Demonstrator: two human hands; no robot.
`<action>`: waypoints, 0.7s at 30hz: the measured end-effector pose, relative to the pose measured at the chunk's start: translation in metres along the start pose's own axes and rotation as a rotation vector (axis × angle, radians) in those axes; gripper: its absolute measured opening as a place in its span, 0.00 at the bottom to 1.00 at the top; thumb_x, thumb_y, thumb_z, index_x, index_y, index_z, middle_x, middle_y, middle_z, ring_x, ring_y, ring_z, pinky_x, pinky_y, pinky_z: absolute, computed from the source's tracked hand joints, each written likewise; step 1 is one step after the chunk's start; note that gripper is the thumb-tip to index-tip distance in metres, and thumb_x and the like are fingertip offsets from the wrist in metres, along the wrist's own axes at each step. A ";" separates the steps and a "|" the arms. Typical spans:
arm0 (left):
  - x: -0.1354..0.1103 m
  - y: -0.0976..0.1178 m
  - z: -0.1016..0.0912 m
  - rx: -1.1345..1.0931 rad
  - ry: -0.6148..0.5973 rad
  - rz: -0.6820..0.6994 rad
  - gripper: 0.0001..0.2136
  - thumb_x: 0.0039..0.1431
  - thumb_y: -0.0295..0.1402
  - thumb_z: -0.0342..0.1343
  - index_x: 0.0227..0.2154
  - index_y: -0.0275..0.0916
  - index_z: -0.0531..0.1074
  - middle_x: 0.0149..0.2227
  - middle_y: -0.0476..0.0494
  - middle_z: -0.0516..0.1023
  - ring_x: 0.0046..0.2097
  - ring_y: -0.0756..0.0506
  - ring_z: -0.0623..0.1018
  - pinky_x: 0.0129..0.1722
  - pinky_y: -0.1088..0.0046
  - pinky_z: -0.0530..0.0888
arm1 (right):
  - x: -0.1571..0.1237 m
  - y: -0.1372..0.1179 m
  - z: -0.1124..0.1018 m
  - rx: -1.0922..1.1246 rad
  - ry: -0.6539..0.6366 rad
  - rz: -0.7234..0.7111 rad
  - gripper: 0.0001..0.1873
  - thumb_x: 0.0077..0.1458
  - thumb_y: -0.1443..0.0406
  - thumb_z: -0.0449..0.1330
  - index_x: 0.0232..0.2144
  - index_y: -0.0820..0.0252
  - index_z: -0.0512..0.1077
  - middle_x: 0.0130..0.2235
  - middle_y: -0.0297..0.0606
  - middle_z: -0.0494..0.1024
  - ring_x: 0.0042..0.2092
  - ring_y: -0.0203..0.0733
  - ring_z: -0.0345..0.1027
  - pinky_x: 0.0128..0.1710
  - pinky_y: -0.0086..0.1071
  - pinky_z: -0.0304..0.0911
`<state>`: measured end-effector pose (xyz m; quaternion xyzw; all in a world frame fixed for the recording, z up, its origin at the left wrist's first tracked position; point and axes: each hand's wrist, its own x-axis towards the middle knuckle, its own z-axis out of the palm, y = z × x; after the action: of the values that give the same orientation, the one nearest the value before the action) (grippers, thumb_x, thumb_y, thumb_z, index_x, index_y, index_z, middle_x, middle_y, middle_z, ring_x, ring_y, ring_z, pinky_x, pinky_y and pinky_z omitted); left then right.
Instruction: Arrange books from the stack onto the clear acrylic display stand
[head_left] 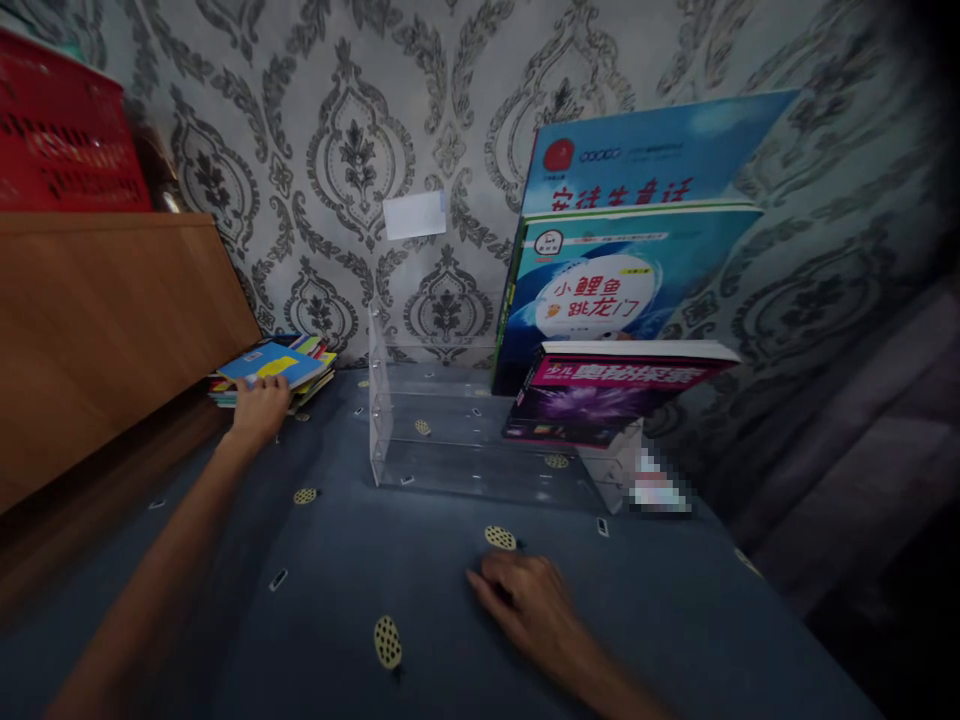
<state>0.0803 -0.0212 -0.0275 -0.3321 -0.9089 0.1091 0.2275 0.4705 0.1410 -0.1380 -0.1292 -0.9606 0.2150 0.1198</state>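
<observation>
At the left, my left hand (pixel 262 405) grips the near edge of a blue book (pixel 274 365) with a yellow patch, its fingers over the cover. That book lies on top of a small stack of books (pixel 324 375). My right hand (pixel 529 600) rests on the dark blue cloth, fingers loosely curled and thumb apart, holding nothing. Beyond it stands a clear tiered acrylic rack (pixel 379 400). On the rack's right side, a purple-black book (pixel 592 400) leans in front of a teal book (pixel 592 270) and a taller blue book (pixel 652 150).
A wooden cabinet (pixel 97 330) rises along the left, with a red basket (pixel 64 130) on it. Patterned wallpaper (pixel 360 150) backs the scene, bearing a white paper (pixel 415 216). Dark fabric (pixel 810 450) hangs at the right. A blurred-out item (pixel 658 490) lies beside the rack.
</observation>
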 end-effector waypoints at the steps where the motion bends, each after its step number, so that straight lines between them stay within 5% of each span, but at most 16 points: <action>1: -0.008 0.001 -0.001 0.016 0.001 0.009 0.22 0.64 0.23 0.35 0.55 0.23 0.69 0.50 0.18 0.76 0.53 0.28 0.75 0.59 0.41 0.58 | 0.000 0.000 0.000 0.002 0.000 -0.003 0.22 0.66 0.62 0.48 0.19 0.58 0.62 0.23 0.35 0.71 0.25 0.37 0.64 0.28 0.32 0.48; 9: -0.018 0.006 0.014 0.002 0.050 -0.070 0.26 0.64 0.24 0.40 0.65 0.27 0.58 0.65 0.17 0.62 0.65 0.23 0.63 0.60 0.39 0.60 | 0.001 -0.001 0.000 -0.018 -0.001 -0.003 0.22 0.66 0.62 0.49 0.19 0.58 0.63 0.23 0.35 0.72 0.26 0.38 0.65 0.29 0.32 0.48; 13: -0.023 0.011 0.025 -0.038 0.027 -0.112 0.28 0.63 0.25 0.44 0.66 0.26 0.56 0.65 0.16 0.61 0.66 0.24 0.63 0.59 0.45 0.64 | 0.001 0.000 0.001 -0.037 0.009 -0.006 0.22 0.66 0.61 0.49 0.19 0.58 0.63 0.23 0.35 0.72 0.26 0.38 0.65 0.29 0.32 0.48; 21: -0.064 0.019 0.028 -0.010 0.014 -0.124 0.27 0.65 0.22 0.35 0.66 0.26 0.59 0.66 0.18 0.61 0.66 0.25 0.63 0.58 0.47 0.67 | 0.001 -0.002 -0.002 -0.028 0.017 -0.016 0.22 0.66 0.61 0.49 0.19 0.58 0.64 0.24 0.35 0.72 0.27 0.37 0.65 0.29 0.32 0.48</action>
<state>0.1207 -0.0500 -0.0804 -0.2771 -0.9267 0.0878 0.2383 0.4693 0.1402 -0.1353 -0.1247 -0.9635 0.1994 0.1277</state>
